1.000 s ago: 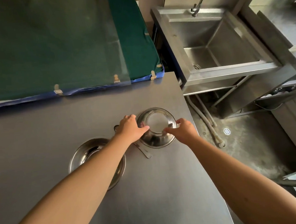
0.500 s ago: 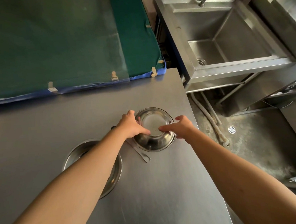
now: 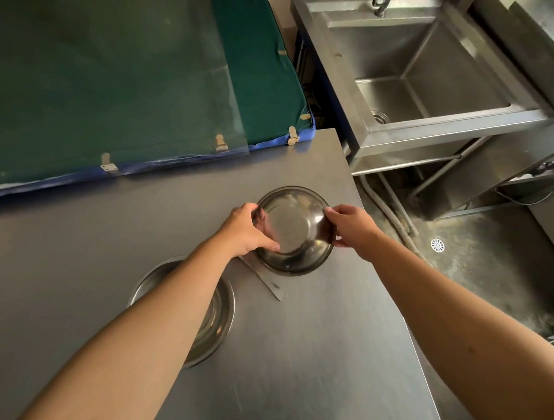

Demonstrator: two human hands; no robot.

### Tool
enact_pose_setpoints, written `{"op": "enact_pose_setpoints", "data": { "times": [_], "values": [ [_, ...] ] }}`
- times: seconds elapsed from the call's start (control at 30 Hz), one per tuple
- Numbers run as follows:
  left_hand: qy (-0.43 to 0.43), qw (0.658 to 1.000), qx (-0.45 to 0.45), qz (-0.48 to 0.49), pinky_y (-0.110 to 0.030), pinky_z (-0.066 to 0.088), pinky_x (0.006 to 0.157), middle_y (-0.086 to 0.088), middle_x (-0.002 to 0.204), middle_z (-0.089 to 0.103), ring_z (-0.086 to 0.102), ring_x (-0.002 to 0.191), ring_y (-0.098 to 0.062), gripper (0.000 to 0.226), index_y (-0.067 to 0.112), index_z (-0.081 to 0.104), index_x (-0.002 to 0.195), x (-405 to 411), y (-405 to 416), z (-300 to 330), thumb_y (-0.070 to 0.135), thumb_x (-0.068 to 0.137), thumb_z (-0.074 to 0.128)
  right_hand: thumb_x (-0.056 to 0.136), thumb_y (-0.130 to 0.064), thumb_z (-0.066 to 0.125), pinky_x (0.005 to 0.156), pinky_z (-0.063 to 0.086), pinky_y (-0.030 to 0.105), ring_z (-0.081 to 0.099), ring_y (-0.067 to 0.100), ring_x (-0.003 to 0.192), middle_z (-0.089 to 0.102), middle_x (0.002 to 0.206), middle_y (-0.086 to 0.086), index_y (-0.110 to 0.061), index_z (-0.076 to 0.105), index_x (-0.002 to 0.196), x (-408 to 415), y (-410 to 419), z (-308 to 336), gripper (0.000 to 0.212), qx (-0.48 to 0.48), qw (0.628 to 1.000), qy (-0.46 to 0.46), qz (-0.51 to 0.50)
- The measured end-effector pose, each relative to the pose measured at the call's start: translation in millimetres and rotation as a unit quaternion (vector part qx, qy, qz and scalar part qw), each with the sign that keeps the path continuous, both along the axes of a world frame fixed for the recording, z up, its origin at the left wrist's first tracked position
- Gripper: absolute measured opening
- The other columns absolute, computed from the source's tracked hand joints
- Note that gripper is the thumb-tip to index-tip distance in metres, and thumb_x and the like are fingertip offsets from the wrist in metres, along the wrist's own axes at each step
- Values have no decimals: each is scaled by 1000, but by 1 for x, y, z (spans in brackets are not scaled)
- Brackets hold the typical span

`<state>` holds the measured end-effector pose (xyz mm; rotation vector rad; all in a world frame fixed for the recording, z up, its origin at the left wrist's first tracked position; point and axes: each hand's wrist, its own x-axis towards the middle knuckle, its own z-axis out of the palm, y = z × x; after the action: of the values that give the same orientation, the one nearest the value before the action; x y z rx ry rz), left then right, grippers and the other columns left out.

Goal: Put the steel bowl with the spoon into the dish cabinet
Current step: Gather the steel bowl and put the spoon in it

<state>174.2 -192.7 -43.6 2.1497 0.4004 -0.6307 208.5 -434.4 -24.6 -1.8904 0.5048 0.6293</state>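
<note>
A small steel bowl (image 3: 295, 231) sits near the right edge of the steel table (image 3: 295, 356), tipped a little toward me. My left hand (image 3: 246, 230) grips its left rim and my right hand (image 3: 349, 226) grips its right rim. A steel spoon (image 3: 266, 284) lies flat on the table just in front of and to the left of the bowl, its bowl end hidden under my left hand. No dish cabinet is visible.
A larger steel bowl (image 3: 217, 319) rests on the table under my left forearm. A green cloth-covered surface (image 3: 112, 73) fills the back. To the right stands a steel sink (image 3: 424, 78) with a tap, and below it a concrete floor with a drain (image 3: 437, 245).
Both hands have closed tighter on the small bowl's rim and the bowl has tilted slightly. The view has shifted a bit forward.
</note>
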Motion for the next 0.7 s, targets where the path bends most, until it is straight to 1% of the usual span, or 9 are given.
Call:
{"op": "enact_pose_setpoints", "data": {
  "times": [0.1, 0.2, 0.23, 0.3, 0.4, 0.43, 0.5, 0.57, 0.7],
  "values": [
    [-21, 999, -21, 14, -30, 46, 84, -1, 131, 57, 56, 109, -21, 83, 22, 48, 138, -3, 5, 14, 30, 62, 79, 95, -29, 66, 50, 52, 24, 56, 15, 57, 60, 68, 4, -6, 71, 91, -4, 5, 22, 25, -7, 995, -93, 46],
    [-57, 993, -52, 88, -35, 50, 93, -5, 128, 64, 59, 111, -25, 46, 18, 60, 130, -1, 9, 30, 18, 85, 53, 93, -29, 67, 51, 53, 28, 57, 15, 52, 64, 65, 0, -12, 71, 87, -10, 13, 46, 18, -47, 974, -191, 110],
    [-52, 985, -93, 134, -41, 53, 94, -8, 129, 64, 60, 110, -28, 41, 16, 62, 127, 0, 10, 34, 16, 90, 45, 92, -28, 68, 53, 52, 28, 57, 15, 52, 65, 65, -3, -15, 71, 85, -14, 16, 53, 15, -63, 963, -224, 134],
    [-31, 952, -202, 228, -43, 59, 81, -15, 125, 64, 62, 96, -29, 38, 10, 65, 116, -1, 12, 44, 24, 95, 37, 90, -27, 71, 53, 49, 22, 56, 11, 54, 63, 65, -8, -19, 70, 84, -23, 22, 64, 10, -109, 929, -292, 199],
    [-12, 907, -294, 302, -35, 58, 63, -11, 104, 73, 70, 80, -28, 51, 11, 68, 104, -4, 21, 55, 57, 87, 53, 89, -21, 73, 63, 46, 29, 57, 14, 70, 66, 76, -7, -15, 72, 90, -42, 30, 74, 6, -188, 828, -424, 316],
    [-12, 905, -299, 302, -32, 58, 61, -10, 99, 74, 73, 75, -27, 52, 11, 70, 103, -6, 26, 57, 58, 82, 63, 89, -18, 73, 67, 48, 33, 58, 20, 76, 69, 82, -2, -12, 74, 91, -49, 32, 76, 6, -197, 796, -463, 336],
    [-19, 910, -295, 290, -30, 58, 60, -14, 99, 72, 75, 66, -22, 31, 9, 70, 103, -13, 33, 59, 33, 84, 72, 89, -18, 74, 68, 51, 35, 58, 25, 81, 71, 87, 3, -11, 76, 95, -60, 35, 79, 9, -208, 754, -511, 356],
    [-25, 912, -288, 291, -31, 60, 61, -17, 100, 72, 75, 65, -22, 20, 7, 67, 106, -23, 43, 60, 9, 86, 66, 88, -24, 76, 67, 53, 37, 59, 26, 83, 71, 88, 3, -13, 77, 96, -71, 40, 80, 14, -210, 741, -522, 366],
    [-49, 894, -311, 319, -33, 61, 61, -17, 95, 75, 77, 73, -24, 30, 8, 63, 114, -52, 64, 63, -1, 86, 61, 89, -33, 74, 69, 52, 34, 55, 21, 85, 69, 89, -1, -14, 77, 94, -89, 57, 76, 20, -202, 744, -533, 350]
  ]
}}
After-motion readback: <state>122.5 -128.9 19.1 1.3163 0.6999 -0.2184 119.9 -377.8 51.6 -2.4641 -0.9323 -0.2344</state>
